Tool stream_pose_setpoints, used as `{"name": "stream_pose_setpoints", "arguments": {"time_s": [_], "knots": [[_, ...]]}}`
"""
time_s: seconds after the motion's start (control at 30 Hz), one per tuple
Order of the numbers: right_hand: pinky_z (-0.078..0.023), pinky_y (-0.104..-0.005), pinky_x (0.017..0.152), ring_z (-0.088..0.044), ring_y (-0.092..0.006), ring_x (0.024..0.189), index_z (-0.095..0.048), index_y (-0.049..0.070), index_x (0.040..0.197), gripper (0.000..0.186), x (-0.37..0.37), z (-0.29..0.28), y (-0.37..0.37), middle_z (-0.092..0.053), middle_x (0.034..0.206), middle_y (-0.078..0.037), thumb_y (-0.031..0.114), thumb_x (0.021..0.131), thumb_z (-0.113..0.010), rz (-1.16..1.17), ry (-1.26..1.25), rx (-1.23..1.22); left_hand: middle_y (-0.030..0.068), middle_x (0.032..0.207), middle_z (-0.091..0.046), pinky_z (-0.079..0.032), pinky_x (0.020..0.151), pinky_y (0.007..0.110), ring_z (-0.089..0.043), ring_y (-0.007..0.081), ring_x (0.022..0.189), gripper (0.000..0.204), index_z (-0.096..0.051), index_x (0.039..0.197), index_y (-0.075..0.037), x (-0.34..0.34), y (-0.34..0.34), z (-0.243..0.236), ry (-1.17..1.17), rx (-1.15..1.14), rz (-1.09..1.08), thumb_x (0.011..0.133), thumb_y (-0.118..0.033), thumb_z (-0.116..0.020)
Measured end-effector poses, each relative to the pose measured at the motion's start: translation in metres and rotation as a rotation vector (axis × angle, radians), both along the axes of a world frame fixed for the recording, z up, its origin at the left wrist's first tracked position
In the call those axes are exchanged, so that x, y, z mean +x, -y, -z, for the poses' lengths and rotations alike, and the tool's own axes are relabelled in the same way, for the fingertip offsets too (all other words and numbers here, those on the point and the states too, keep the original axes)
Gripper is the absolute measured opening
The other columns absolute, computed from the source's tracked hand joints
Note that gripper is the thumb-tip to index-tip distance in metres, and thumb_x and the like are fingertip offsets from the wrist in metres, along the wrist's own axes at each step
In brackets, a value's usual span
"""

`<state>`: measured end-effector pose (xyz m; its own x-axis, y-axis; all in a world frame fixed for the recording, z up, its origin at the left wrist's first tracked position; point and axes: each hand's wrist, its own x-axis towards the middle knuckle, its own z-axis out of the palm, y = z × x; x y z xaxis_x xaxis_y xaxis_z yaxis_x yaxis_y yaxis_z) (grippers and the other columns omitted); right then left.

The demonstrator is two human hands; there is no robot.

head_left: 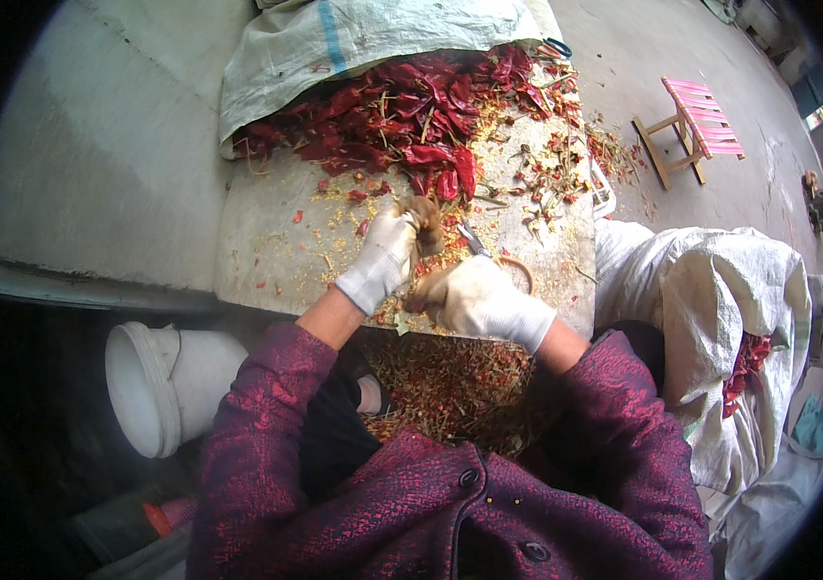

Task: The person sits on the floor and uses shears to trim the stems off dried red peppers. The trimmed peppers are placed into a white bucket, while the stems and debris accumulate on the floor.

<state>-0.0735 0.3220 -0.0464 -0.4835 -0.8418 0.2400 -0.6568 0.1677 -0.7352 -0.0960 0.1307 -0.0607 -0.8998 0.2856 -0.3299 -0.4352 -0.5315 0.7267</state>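
My left hand (392,246), in a white glove with brown-stained fingers, is curled closed just below the pile of dried red chillies (402,106); what it may hold is hidden. My right hand (474,300), gloved likewise, is low near the board's front edge with its fingers curled; their contents cannot be made out. Scissors (470,238) with an orange handle lie against the back of the right hand, on the pale board (266,251). Yellow seeds, red flakes and stems are scattered around both hands.
A woven sack (353,29) covers the back of the pile. Another sack (702,300) with chillies stands at right. A white bucket (141,387) is at lower left, a striped folding stool (706,116) at back right. Debris (431,387) collects below the board.
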Motion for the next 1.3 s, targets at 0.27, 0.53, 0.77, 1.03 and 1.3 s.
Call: {"name": "stream_pose_setpoints", "arguments": {"time_s": [0.27,0.53,0.77,1.03,1.3], "knots": [[-0.053,-0.0293,0.071,-0.063,-0.0165,0.073,-0.068,0.007,0.116,0.032,-0.020,0.059,0.004,-0.068,0.082,-0.015,0.017,0.087,-0.060,0.095,1.251,-0.517,0.0130,0.110,-0.066,-0.055,0.082,0.046,-0.066,0.0350,0.098,0.030,-0.066,0.121,-0.022,-0.043,0.014,0.029,-0.622,-1.925,0.328,0.095,-0.036,-0.060],[-0.049,-0.0248,0.069,-0.060,-0.0100,0.078,-0.058,0.000,0.123,0.042,-0.031,0.009,-0.018,-0.066,0.081,-0.006,0.017,0.086,-0.070,0.351,1.080,-0.233,0.0138,0.104,-0.070,-0.056,0.081,0.039,-0.070,0.0276,0.091,0.024,-0.068,0.110,-0.009,-0.057,0.032,0.052,-0.514,-1.753,0.080,0.089,-0.020,-0.072],[-0.049,-0.0195,0.076,-0.062,-0.0101,0.089,-0.054,-0.003,0.136,0.051,-0.031,-0.033,-0.005,-0.069,0.098,-0.007,0.015,0.091,-0.073,0.703,1.099,-0.375,0.0076,0.100,-0.066,-0.055,0.078,0.026,-0.066,0.0142,0.087,0.028,-0.055,0.111,-0.002,-0.023,0.009,0.019,-0.224,-0.466,-0.114,0.088,0.014,-0.061],[-0.054,-0.0285,0.070,-0.070,-0.0170,0.078,-0.072,0.002,0.113,0.037,-0.027,-0.003,-0.004,-0.074,0.090,-0.009,0.025,0.085,-0.078,0.701,0.577,-0.370,0.0062,0.103,-0.064,-0.053,0.079,0.025,-0.063,0.0108,0.090,0.021,-0.055,0.116,-0.002,0.002,-0.003,0.001,-0.297,-0.504,0.079,0.096,-0.001,-0.060],[-0.050,-0.0405,0.058,-0.062,-0.0292,0.066,-0.060,0.011,0.074,0.011,-0.031,0.000,-0.009,-0.058,0.069,-0.009,0.009,0.077,-0.070,0.699,-0.498,-0.024,0.0096,0.100,-0.071,-0.055,0.080,0.031,-0.068,0.0148,0.087,0.016,-0.064,0.108,0.001,0.008,-0.017,-0.001,-0.442,-0.986,-0.091,0.093,-0.003,-0.064]]}}
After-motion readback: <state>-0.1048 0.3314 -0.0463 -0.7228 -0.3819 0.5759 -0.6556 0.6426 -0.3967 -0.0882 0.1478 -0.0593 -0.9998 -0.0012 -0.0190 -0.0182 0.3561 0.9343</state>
